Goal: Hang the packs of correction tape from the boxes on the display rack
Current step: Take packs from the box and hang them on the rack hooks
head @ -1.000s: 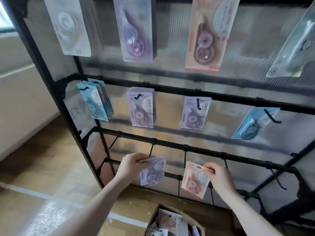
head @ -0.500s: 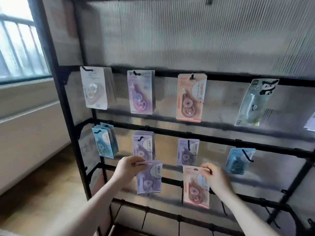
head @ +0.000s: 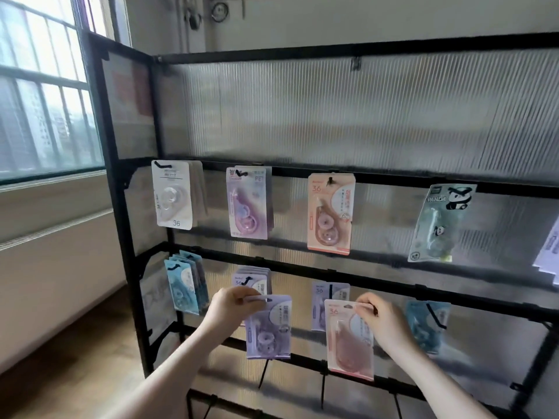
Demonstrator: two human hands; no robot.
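So the biggest thing in the room is the black metal display rack, a tall frame with ribbed translucent panels behind its bars, and a side wing angled toward the window on the left. Wooden floor underneath, pale wall below the sill.

Upper bar has four kinds of correction tape hanging off hooks: a white pack on the far left, then a purple-pink pack, a peach pack, and a green panda pack that hangs a bit crooked. Some white cards poke in at the right edge, can't tell what they are.

Next bar down: a fanned bunch of light blue packs, a stack of lilac packs, a thin set of lavender packs, and a teal pack on a bent hook.

Both arms are up in front of that lower row. Left hand pinches the top edge of a lilac loose pack, which dangles straight down just in front of and below the lilac stack, partly covering it. Right hand pinches the top right corner of a pink loose pack, fingers curled round it, held between the lavender set and the teal one, overlapping the lavender packs a little. Neither held pack looks to be on a hook, though the hands hide the hang holes so I can't say for sure.
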